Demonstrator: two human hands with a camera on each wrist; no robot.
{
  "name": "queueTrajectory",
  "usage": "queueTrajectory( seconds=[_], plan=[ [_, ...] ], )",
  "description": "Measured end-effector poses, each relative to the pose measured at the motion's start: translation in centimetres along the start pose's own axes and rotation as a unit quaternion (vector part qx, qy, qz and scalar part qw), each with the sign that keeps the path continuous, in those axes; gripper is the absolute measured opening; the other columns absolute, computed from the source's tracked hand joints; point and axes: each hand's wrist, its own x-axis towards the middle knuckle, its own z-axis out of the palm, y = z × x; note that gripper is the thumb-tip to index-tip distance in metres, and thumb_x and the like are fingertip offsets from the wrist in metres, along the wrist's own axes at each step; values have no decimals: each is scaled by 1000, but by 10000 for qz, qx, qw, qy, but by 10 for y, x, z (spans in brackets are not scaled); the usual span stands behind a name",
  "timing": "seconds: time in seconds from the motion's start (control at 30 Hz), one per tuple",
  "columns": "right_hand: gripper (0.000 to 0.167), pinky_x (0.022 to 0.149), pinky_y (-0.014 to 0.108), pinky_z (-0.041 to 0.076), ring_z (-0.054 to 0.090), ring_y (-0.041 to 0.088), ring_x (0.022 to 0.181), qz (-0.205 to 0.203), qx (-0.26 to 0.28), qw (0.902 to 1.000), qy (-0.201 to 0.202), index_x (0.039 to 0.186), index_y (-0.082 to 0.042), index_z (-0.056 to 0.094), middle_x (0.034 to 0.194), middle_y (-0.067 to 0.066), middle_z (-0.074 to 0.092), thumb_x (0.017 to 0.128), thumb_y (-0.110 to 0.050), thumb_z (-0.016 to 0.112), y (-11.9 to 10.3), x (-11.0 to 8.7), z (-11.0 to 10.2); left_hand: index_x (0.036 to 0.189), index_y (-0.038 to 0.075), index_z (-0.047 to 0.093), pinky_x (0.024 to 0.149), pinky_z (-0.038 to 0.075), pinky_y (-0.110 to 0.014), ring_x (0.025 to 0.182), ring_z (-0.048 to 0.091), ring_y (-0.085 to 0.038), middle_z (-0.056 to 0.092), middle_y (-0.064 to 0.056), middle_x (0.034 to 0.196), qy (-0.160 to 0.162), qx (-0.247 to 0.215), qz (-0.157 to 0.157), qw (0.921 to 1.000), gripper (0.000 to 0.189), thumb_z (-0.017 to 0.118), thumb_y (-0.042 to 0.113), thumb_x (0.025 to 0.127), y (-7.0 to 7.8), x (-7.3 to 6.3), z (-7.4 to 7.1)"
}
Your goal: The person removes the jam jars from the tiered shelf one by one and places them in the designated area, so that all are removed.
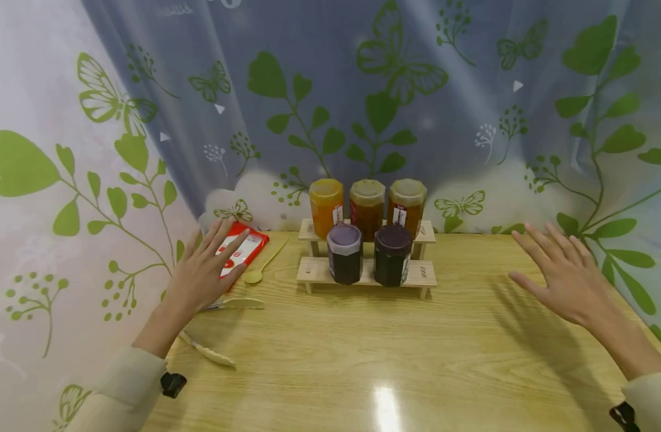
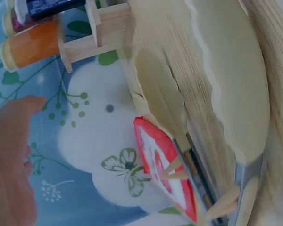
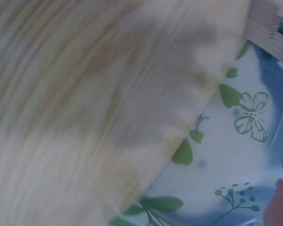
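My left hand (image 1: 200, 277) hovers at the table's left with straight, spread fingers and holds nothing. In the head view it overlaps a red-and-white packet (image 1: 259, 239). Close to it lie a pale yellow spoon (image 1: 254, 276) and tongs (image 1: 243, 304) with beige, scalloped tips; the hand and wrist hide part of the tongs. The left wrist view shows those tongs (image 2: 240, 89) spread wide, near the packet (image 2: 155, 157). Over on the right, my right hand (image 1: 568, 282) is likewise spread and holds nothing, its shadow falling on the wood.
A two-step wooden rack (image 1: 313, 271) stands at the table's back middle. On its upper step are an orange jar (image 1: 324, 213) and two amber jars (image 1: 408, 207); two dark jars (image 1: 345, 261) occupy the lower. A leaf-patterned curtain (image 1: 320, 138) hangs behind the table (image 1: 330, 348).
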Motion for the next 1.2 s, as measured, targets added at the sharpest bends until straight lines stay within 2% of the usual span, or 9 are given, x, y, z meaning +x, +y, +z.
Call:
queueTrajectory(
  seconds=[0.13, 0.3, 0.4, 0.53, 0.6, 0.67, 0.87, 1.03, 1.2],
  plan=[
    [74, 115, 76, -3, 5, 49, 156, 349, 1425, 9888, -284, 168, -15, 20, 171, 23, 17, 107, -29, 59, -6, 0, -1, 166, 20, 30, 120, 14, -67, 156, 18, -42, 19, -15, 172, -525, -1423, -659, 9862, 68, 58, 39, 107, 3, -1, 4],
    [62, 104, 82, 12, 10, 60, 149, 692, 3001, 9477, -838, 168, -15, 19, 168, 29, 17, 113, -25, 45, -24, 6, -6, 168, 18, 24, 115, 23, -71, 153, 22, -47, 23, -18, 170, -975, -3256, -1311, 9313, 65, 50, 37, 111, 12, 1, 11],
    [57, 113, 55, 34, 26, 49, 148, 798, 3497, 9270, -1099, 168, -17, 20, 167, 24, 23, 115, -26, 40, -37, 11, -6, 167, 14, 25, 117, 22, -67, 154, 22, -45, 25, -17, 170, -1105, -3795, -1521, 9059, 62, 45, 38, 113, 23, 7, 20],
    [55, 95, 14, 42, 45, 11, 138, 793, 3870, 9113, -1161, 165, -14, 28, 163, 18, 36, 114, -26, 44, -55, 21, 0, 166, 18, 30, 117, 26, -65, 154, 27, -40, 29, -14, 169, -1198, -4232, -1793, 8800, 60, 41, 45, 113, 40, 16, 32],
    [55, 95, 14, 43, 46, 1, 132, 779, 4040, 9045, -1119, 164, -12, 31, 160, 18, 41, 113, -26, 48, -65, 26, 4, 165, 20, 32, 116, 30, -64, 152, 32, -39, 31, -12, 168, -1238, -4446, -1897, 8666, 60, 41, 47, 112, 49, 21, 37],
    [55, 95, 16, 45, 49, 5, 132, 791, 4207, 8971, -1092, 163, -12, 33, 158, 17, 44, 112, -26, 51, -74, 32, 9, 164, 24, 34, 114, 33, -64, 150, 36, -38, 34, -10, 167, -1308, -4623, -2027, 8533, 58, 42, 47, 112, 57, 24, 42],
    [59, 103, 33, 47, 44, 43, 141, 805, 4622, 8753, -1173, 162, -9, 34, 158, 18, 44, 109, -24, 57, -96, 47, 24, 159, 15, 43, 114, 35, -61, 144, 44, -40, 46, -16, 159, -1220, -4840, -2186, 8385, 53, 44, 41, 113, 77, 34, 63],
    [65, 108, 62, 40, 39, 49, 143, 943, 4916, 8567, -1247, 162, -5, 31, 160, 21, 40, 107, -23, 62, -111, 55, 39, 154, 11, 50, 110, 41, -57, 140, 49, -37, 52, -15, 154, -989, -5165, -2390, 8163, 49, 48, 36, 112, 91, 40, 78],
    [70, 108, 62, 41, 40, 51, 142, 1051, 5155, 8416, -1225, 162, -5, 30, 160, 25, 38, 104, -19, 66, -125, 63, 50, 152, 15, 55, 104, 48, -55, 130, 60, -34, 55, -15, 152, -760, -5276, -2686, 8023, 46, 59, 30, 108, 101, 44, 87]
  ],
)
